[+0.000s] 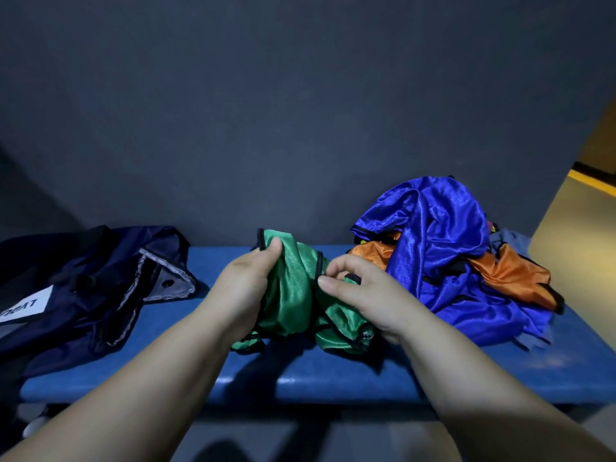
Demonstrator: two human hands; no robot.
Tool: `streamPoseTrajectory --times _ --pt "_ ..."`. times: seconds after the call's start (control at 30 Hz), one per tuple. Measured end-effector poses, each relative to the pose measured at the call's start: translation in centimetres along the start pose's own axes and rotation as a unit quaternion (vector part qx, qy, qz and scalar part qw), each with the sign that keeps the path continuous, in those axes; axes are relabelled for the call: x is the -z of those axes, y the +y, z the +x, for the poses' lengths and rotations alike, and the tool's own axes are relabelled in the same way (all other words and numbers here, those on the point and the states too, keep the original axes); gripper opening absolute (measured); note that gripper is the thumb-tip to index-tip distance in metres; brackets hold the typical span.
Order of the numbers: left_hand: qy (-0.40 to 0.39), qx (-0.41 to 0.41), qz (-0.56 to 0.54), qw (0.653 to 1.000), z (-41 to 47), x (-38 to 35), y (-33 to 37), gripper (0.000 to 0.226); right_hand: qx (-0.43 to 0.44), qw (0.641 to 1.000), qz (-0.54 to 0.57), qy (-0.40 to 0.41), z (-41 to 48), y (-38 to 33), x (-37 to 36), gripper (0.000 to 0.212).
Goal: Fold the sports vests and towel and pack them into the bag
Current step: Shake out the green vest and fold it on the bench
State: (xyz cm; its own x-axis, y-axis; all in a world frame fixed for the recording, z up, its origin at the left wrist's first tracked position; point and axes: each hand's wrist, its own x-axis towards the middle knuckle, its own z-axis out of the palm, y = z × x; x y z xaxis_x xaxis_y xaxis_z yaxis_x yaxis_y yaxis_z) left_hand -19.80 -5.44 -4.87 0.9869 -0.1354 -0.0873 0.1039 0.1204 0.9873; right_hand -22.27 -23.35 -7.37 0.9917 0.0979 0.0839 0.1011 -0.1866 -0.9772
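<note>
A crumpled green sports vest [293, 295] with black trim is held above the middle of the blue bench [333, 375]. My left hand [246, 285] pinches its upper edge between thumb and fingers. My right hand [363, 291] grips the vest's right side, fingers curled round the black trim. To the right lies a heap of vests, a shiny blue vest [440, 241] on top and orange vests [520, 278] beneath. A bluish-grey cloth [510, 240] shows behind the heap. The dark navy bag [83, 288] lies slumped on the bench's left end, with a white label.
A dark grey wall [266, 111] stands right behind the bench. At the far right a yellowish floor [580, 235] with a yellow stripe shows. The bench's front edge runs just below my forearms.
</note>
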Motion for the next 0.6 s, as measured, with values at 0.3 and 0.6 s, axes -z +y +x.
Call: streamPoseTrajectory --times 0.3,0.6 --pt "-0.113 0.027 0.048 0.992 -1.3 -0.3 0.9 0.041 -0.020 0.993 0.113 0.024 -0.4 -1.3 0.4 0.008" --pt "-0.122 -0.118 0.115 0.979 -1.9 1.1 2.1 0.009 0.089 0.982 0.062 0.154 -1.3 -2.9 0.4 0.008"
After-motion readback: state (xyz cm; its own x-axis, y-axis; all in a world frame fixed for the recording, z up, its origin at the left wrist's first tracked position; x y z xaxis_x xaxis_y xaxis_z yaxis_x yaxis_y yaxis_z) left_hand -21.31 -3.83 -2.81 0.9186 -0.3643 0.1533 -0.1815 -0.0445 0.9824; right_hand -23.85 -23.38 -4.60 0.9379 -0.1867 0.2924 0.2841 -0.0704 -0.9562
